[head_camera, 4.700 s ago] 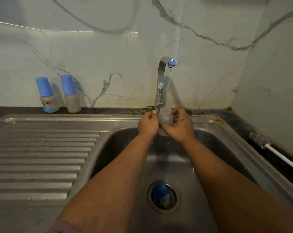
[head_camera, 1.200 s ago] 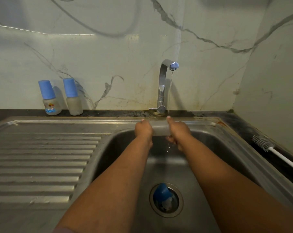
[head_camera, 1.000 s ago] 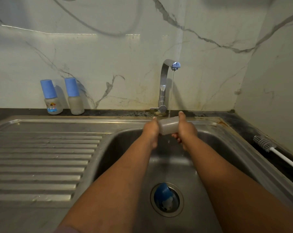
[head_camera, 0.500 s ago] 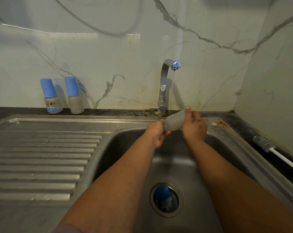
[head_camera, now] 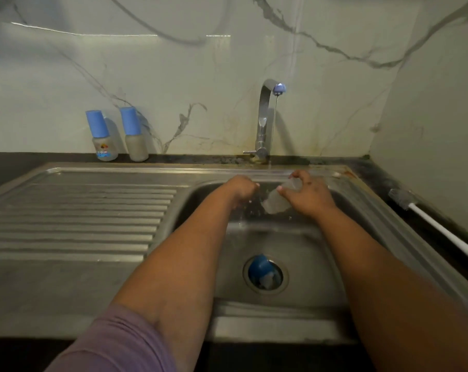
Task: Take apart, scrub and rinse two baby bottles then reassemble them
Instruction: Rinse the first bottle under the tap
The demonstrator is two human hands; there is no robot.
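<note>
Brushed steel sink [head_camera: 93, 210], glossy marble wall [head_camera: 173, 76]

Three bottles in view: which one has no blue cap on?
The bottle body held in the right hand over the sink. The two bottles by the wall both stand upright with blue caps on.

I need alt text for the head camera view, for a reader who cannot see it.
A person's right hand holds a frosted bottle body tilted over a steel sink, the left hand curled beside it. The tap runs thinly; two blue-capped bottles stand at the wall.
</note>
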